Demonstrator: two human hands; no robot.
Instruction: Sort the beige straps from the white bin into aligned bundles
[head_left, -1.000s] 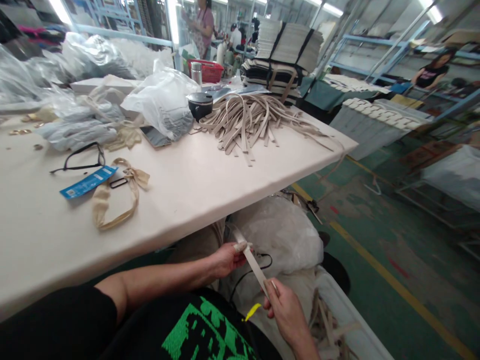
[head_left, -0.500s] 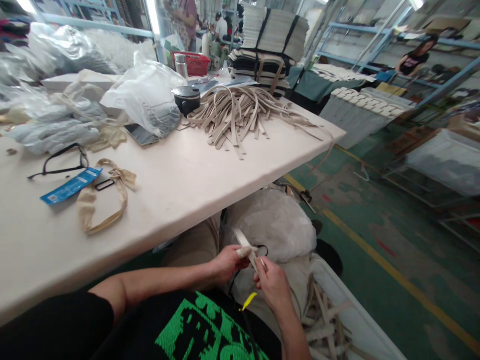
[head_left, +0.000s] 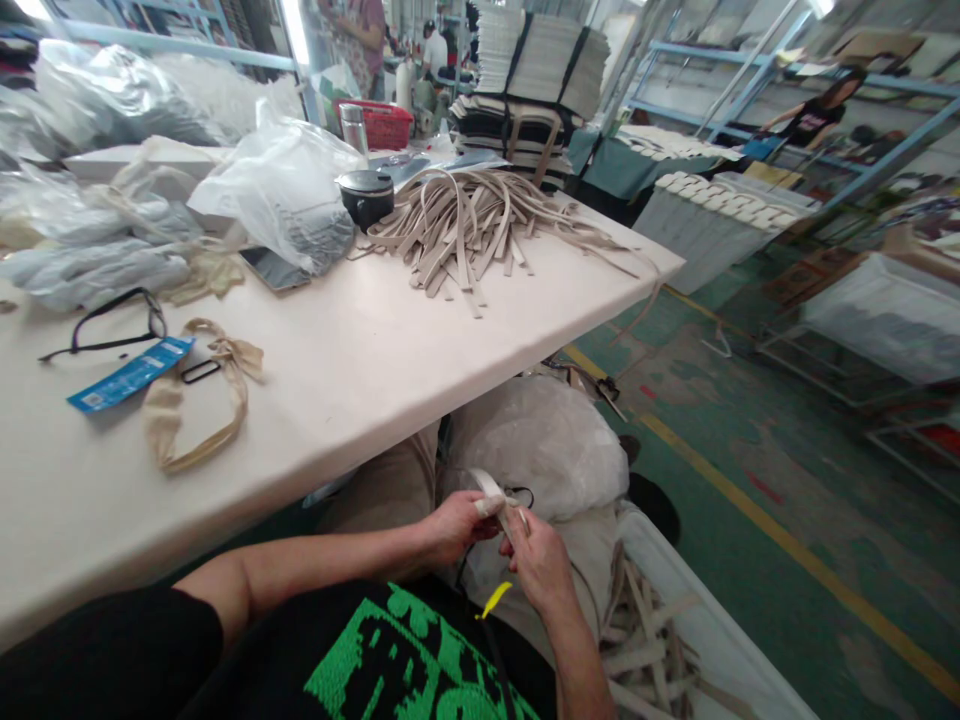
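I have both hands in clear view off the table's [head_left: 322,395] near edge, close together over the lap. The strap [head_left: 486,483] is a pale, narrow strip; its free end stands up past the left hand [head_left: 452,527], whose thumb and fingers are closed narrowly on it—the strip lies across under the thumb, which wears a light wrapping. Just beside, the right hand [head_left: 540,560] pinches the nearer part of the strip between thumb and curled fingers; how much lies inside that grip I cannot tell. To the right of the right forearm I see a pale bin [head_left: 709,605] with loose strips [head_left: 649,640] in it, and beyond the hands a bundle in clear plastic [head_left: 540,440], below the table's edge. On the table, a heap of similar strips [head_left: 457,225] lies toward the right corner, with a dark mug [head_left: 366,200] at its left. Near the left end—eyeglasses [head_left: 154,318], a blue packet [head_left: 131,375] and a beige fabric loop [head_left: 161,425].
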